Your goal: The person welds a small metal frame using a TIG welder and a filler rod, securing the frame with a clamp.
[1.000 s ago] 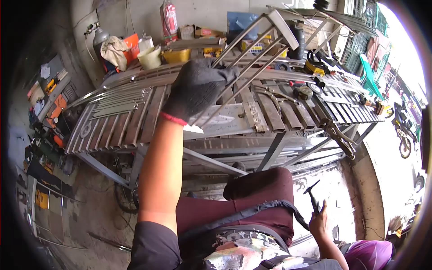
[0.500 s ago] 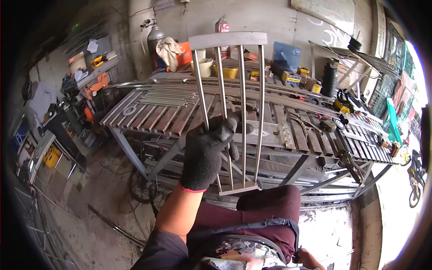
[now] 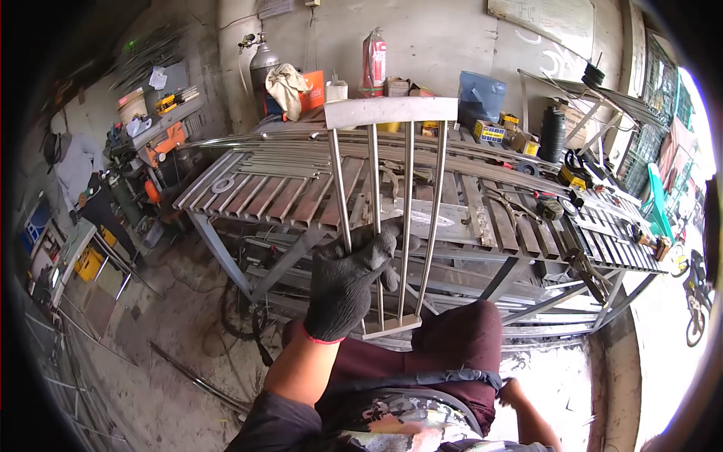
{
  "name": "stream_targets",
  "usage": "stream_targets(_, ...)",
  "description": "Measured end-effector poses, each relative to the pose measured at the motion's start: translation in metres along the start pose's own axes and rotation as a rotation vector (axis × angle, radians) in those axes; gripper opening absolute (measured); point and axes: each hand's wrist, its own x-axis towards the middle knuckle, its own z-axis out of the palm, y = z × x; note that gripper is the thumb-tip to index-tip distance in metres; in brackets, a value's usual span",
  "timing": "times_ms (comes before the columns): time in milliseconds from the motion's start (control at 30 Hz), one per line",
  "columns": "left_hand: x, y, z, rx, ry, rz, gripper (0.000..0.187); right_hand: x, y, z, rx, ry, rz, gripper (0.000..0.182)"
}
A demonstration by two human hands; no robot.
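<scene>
My left hand [image 3: 346,282], in a dark grey work glove with a red cuff, is wrapped around the bars of a metal chair backrest frame [image 3: 392,113]. The frame stands nearly upright before me, with a wide curved top rail, several slim shiny bars and a narrower bottom rail [image 3: 388,326] above my lap. Down at the lower right, my bare right hand [image 3: 512,393] hangs beside my thigh; its fingers are small and partly hidden.
Ahead is a slatted metal workbench [image 3: 279,197] bearing long rods, clamps [image 3: 512,207] and boxes [image 3: 488,131]. A gas cylinder [image 3: 263,59] and a fire extinguisher [image 3: 373,60] stand behind. Another person [image 3: 79,177] bends at the left. Bent bars [image 3: 199,380] lie on the floor.
My left hand and the backrest frame have moved lower, the top rail dropping in view. My right hand shows higher and more fully. The person at the left is more in view.
</scene>
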Motion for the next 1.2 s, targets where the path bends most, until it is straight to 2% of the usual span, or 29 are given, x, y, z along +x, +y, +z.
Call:
stream_targets(33,0.002,-0.004,0.0,-0.022,-0.017,0.005,0.027,0.031,0.004,-0.013,0.113,0.108,-0.081,0.054)
stream_targets(67,0.004,-0.009,-0.002,-0.033,-0.024,-0.007,0.025,0.122,0.057,-0.01,-0.117,0.529,-0.57,0.052)
stream_targets(100,0.008,-0.015,-0.004,-0.043,-0.03,-0.019,0.027,0.032,-0.044,-0.048,-0.235,0.717,-0.707,0.045)
stream_targets(133,0.011,-0.02,-0.005,-0.054,-0.036,-0.032,0.031,-0.068,-0.151,-0.086,-0.14,0.57,-0.632,0.045)
stream_targets(167,0.015,-0.024,-0.002,-0.032,-0.01,0.005,0.028,-0.102,-0.203,-0.099,-0.059,0.633,-0.716,0.041)
stream_targets(233,0.02,-0.031,0.004,0.015,0.045,0.074,0.023,-0.164,-0.291,-0.115,0.031,0.59,-0.935,0.042)
stream_targets(300,0.018,-0.03,-0.001,0.55,0.08,0.245,0.023,-0.204,-0.357,-0.114,0.067,0.502,-1.213,0.044)
stream_targets(333,0.019,-0.033,-0.001,0.688,0.113,0.301,0.025,-0.215,-0.381,-0.111,0.074,0.427,-1.341,0.046)
stream_targets(400,0.022,-0.038,0.0,0.969,0.207,0.404,0.03,-0.234,-0.427,-0.102,-0.045,0.304,-1.556,0.063)
stream_targets(467,0.033,-0.033,0.004,1.389,0.195,0.823,0.035,-0.229,-0.458,-0.071,0.247,0.071,-1.768,0.087)
stream_targets(500,0.029,-0.031,0.009,1.608,0.16,0.694,0.044,-0.227,-0.469,-0.053,0.396,-0.047,-1.76,0.094)
stream_targets(533,0.03,-0.035,0.013,1.74,0.16,0.706,0.046,-0.229,-0.481,-0.036,0.543,-0.168,-1.747,0.101)
stream_targets(567,0.031,-0.039,0.017,1.872,0.158,0.715,0.048,-0.24,-0.491,-0.019,0.882,-0.322,-1.687,0.097)
stream_targets(633,0.03,-0.049,0.012,2.137,0.147,0.75,0.055,-0.248,-0.505,-0.001,1.252,-0.405,-1.474,0.072)
stream_targets(667,0.028,-0.05,0.013,2.133,0.141,0.689,0.057,-0.245,-0.508,0.003,1.395,-0.469,-1.396,0.063)
stream_targets(733,0.027,-0.048,0.025,2.11,0.12,0.566,0.059,-0.224,-0.512,0.003,1.422,-0.501,-1.349,0.05)
stream_targets(767,0.03,-0.053,0.022,2.075,0.112,0.658,0.063,-0.218,-0.517,0.006,1.501,-0.476,-1.307,0.046)
stream_targets(867,0.034,-0.072,0.01,1.991,0.069,0.725,0.066,-0.202,-0.513,0.005,1.464,-0.491,-1.311,0.057)
stream_targets(1000,0.034,-0.081,0.002,1.814,-0.106,0.628,0.069,-0.186,-0.509,0.01,1.488,-0.5,-1.284,0.06)
stream_targets(1033,0.029,-0.074,0.005,1.768,-0.18,0.587,0.073,-0.176,-0.509,0.013,1.474,-0.477,-1.27,0.057)
stream_targets(1133,-0.002,-0.058,-0.005,1.547,-0.297,0.55,0.071,-0.169,-0.506,0.001,1.565,-0.609,-1.269,0.043)
stream_targets(1167,-0.016,-0.057,-0.018,1.473,-0.255,0.621,0.075,-0.173,-0.507,-0.006,1.547,-0.544,-1.26,0.033)
stream_targets(1200,-0.027,-0.053,-0.019,1.506,-0.13,0.645,0.075,-0.171,-0.506,-0.007,1.51,-0.553,-1.289,0.029)
